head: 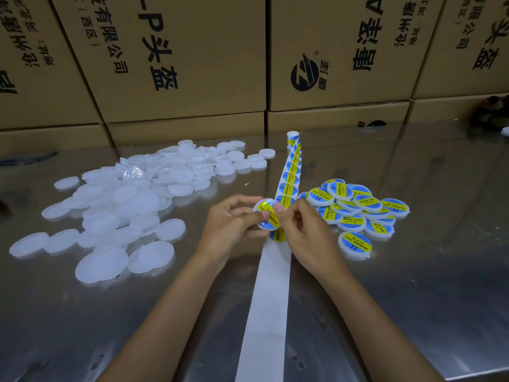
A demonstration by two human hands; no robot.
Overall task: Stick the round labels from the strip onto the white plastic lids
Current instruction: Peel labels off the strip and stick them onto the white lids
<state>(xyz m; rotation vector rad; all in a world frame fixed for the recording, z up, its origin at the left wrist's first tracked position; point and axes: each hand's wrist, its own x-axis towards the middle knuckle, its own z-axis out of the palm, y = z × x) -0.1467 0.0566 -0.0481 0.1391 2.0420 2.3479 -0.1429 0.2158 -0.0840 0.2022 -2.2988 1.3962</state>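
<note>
My left hand (234,219) grips a white plastic lid (267,216) by its rim, held above the label strip. A blue and yellow round label lies on the lid's face, and my right hand (303,227) pinches the label at its right edge, thumb pressing on it. The label strip (289,177) runs from a small roll at the back towards me; its near part is bare white backing (271,299). A heap of plain white lids (132,199) lies to the left. A pile of labelled lids (358,210) lies to the right.
The work surface is a shiny steel table (413,299). Stacked brown cardboard boxes (192,64) form a wall along its far edge. A dark object (493,108) sits at the far right corner.
</note>
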